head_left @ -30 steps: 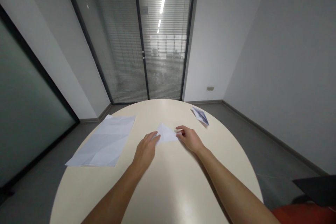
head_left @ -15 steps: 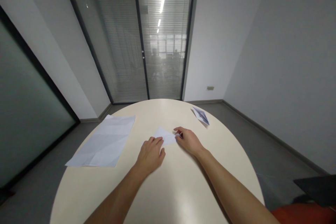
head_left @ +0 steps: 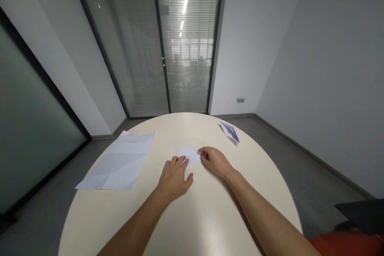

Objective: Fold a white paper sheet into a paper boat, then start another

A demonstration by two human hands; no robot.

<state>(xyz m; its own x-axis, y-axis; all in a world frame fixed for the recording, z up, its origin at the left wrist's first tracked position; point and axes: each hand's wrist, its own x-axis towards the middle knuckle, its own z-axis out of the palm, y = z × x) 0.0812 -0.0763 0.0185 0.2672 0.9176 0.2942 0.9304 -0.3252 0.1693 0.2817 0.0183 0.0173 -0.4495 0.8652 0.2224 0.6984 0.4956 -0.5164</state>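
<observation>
A small white piece of folded paper [head_left: 189, 155] lies flat on the round table between my hands. My left hand [head_left: 175, 176] rests over its left part, fingers spread and thumb held out to the right; the hand hides some of the paper. At the paper's right corner, my right hand [head_left: 214, 161] is closed, with thumb and fingers pinched on the corner. The fingertips cover that corner.
A large creased white sheet [head_left: 120, 162] lies at the table's left. Near the far right edge stands a folded printed paper [head_left: 230, 132]. The cream table [head_left: 192, 224] has a curved edge. A dark and red chair [head_left: 354, 244] is at lower right.
My left hand has shifted slightly to the right, and its thumb has spread further out. My right hand stays at the paper's corner, its index finger drawn in a little.
</observation>
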